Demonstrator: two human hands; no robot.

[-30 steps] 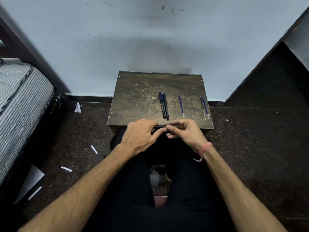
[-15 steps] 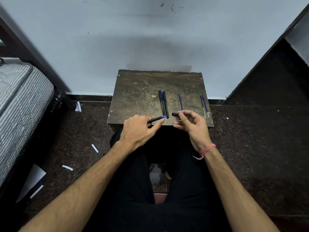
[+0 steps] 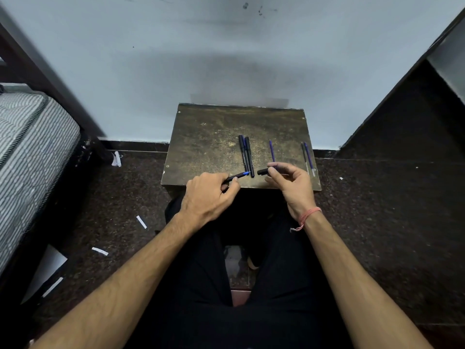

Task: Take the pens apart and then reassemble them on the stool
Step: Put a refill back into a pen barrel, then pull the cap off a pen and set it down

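Stool (image 3: 206, 137) top's left half is bare; at its near edge, left hand (image 3: 208, 195) grips an uncapped pen (image 3: 237, 176), right hand (image 3: 289, 182) pinches the cap (image 3: 263, 171).

Pens in pieces on the stool (image 3: 208, 137)

Uncapped pen (image 3: 235, 176), blue tip, beside black cap (image 3: 263, 171); two black pens (image 3: 246, 154) side by side; loose refills (image 3: 271, 150) rightward.

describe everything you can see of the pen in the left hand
The pen is a slim black barrel, plastic by the look, with a blue tip end showing and its cap off. The left hand grips its rear part, fingers curled round it, so only the front part is visible. It lies nearly level, pointing right and slightly away, over the near edge of the stool. Its tip reaches the near ends of the black pens on the stool; contact cannot be told.
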